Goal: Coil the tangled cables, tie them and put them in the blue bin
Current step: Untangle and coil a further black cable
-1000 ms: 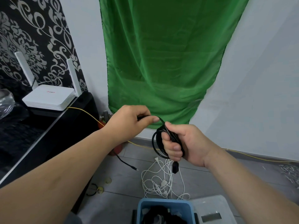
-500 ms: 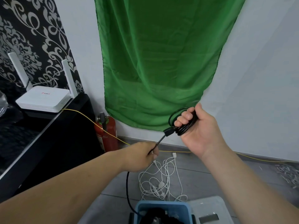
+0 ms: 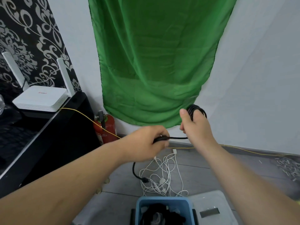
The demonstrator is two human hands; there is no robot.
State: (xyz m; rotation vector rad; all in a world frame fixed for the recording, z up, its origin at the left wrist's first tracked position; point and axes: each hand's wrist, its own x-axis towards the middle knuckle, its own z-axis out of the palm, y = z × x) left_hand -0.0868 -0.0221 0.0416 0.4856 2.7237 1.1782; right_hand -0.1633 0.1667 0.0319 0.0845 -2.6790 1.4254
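The right hand is curled around a coil of black cable. The loops stick up over the top of the fist, in front of the bottom edge of the green cloth on the wall.

A short, tight piece of the same cable runs sideways to the left hand. That hand pinches the cable between thumb and fingers. Below the left hand, the rest of the black cable hangs down to the grey floor, and its plug lies there.

The plug touches a messy pile of white cables on the floor. Just in front of this pile, at the bottom of the view, is the blue bin, with dark things inside it. A grey lid lies right beside the bin.

On the left is a black table. A white router with 2 antennas sits on it. A thin yellow wire runs from the router, past a red fire extinguisher by the wall, and along the floor.
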